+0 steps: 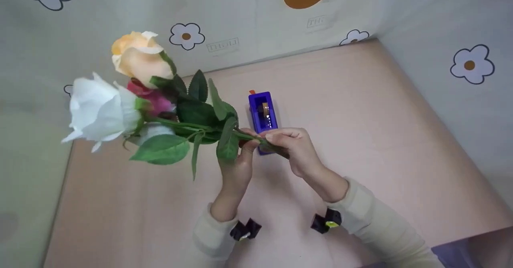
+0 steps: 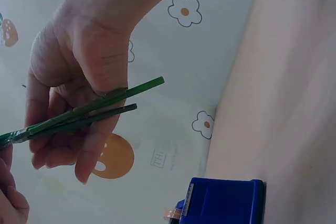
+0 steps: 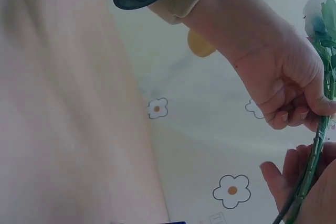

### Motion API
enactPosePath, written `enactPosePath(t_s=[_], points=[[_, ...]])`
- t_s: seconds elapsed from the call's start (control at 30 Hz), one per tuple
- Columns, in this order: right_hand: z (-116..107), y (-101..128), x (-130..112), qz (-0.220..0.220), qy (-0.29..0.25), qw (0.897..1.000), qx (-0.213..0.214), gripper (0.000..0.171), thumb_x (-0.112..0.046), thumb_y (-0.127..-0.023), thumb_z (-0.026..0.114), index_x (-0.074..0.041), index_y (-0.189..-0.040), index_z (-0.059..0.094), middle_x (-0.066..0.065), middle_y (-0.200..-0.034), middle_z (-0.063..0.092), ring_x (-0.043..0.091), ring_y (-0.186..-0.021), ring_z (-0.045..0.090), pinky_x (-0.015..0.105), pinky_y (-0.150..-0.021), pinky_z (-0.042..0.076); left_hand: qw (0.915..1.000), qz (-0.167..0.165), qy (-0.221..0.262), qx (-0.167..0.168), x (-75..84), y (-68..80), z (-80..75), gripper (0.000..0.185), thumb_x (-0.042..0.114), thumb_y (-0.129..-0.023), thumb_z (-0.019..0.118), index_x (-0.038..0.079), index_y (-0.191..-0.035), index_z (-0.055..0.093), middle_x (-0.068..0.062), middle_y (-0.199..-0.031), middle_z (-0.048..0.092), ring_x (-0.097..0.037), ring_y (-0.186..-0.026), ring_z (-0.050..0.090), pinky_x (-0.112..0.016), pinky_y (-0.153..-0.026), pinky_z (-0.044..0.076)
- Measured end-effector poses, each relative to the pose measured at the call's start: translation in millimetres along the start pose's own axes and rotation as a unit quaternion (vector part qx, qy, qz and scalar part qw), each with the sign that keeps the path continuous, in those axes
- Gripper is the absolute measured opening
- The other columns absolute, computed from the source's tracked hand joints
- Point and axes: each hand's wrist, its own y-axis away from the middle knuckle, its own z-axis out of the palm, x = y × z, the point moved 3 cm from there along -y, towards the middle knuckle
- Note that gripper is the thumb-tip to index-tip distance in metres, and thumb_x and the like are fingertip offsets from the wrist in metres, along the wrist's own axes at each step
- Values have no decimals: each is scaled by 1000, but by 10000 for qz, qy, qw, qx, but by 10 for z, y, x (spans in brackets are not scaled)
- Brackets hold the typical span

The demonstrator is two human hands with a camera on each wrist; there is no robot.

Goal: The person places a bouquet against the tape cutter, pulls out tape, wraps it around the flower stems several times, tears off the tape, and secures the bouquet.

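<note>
1. Pink table (image 1: 360, 111), flowery backdrop.
2. Rose bunch (image 1: 132, 103) held midair above the blue tape dispenser (image 1: 262, 111).
3. Left hand (image 1: 238, 162) and right hand (image 1: 294, 148) both pinch the stems (image 1: 256, 139); a loose pinch could let them fan apart.

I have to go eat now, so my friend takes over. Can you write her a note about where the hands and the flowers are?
Left hand: grips the flower stems from below.
Right hand: pinches the same stems nearer their cut ends.
Flowers: white rose, peach rose and a pink one, held together above the table.
Blue tape dispenser: on the table behind the hands.
Done: stems gathered into one bunch.
Left: no tape shows on the stems yet.
</note>
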Motion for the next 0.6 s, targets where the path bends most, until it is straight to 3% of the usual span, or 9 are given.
enactPosePath(t_s=[0.17, 0.33, 0.5, 0.6], points=[[-2, -19, 14, 655, -280, 9970, -299, 33, 3, -85, 48, -13, -69, 72, 0, -68, 69, 14, -64, 65, 31, -68, 55, 9985, -11, -447, -305, 15, -42, 3, 58, 45, -76, 53, -8, -98, 53, -18, -87, 60, -9, -81, 56, -25, -79, 47], [-31, -25, 48, 1073, -297, 9916, -651, 34, 1, -86, 42, -11, -70, 71, 2, -69, 69, 14, -62, 65, 35, -71, 55, 9965, -26, -683, -484, -8, -50, 14, 44, 35, -80, 58, -7, -93, 56, -17, -83, 63, -8, -76, 57, -25, -73, 48], [-105, -42, 82, 1786, -519, 9734, -1339, 31, -5, -90, 39, -4, -81, 69, 5, -74, 69, 12, -59, 64, 32, -66, 55, 9977, -218, -74, -633, -76, -102, 38, 22, 8, -83, 64, -9, -93, 54, -17, -82, 60, -8, -73, 53, -25, -71, 46], [-184, -25, 123, 2302, -780, 9546, -1721, 28, -8, -92, 36, -3, -91, 64, 5, -75, 68, 11, -57, 62, 25, -58, 54, 9948, -357, 379, -872, -156, -107, 64, 31, 14, -83, 65, -11, -95, 52, -10, -83, 59, -8, -74, 52, -24, -71, 44]])
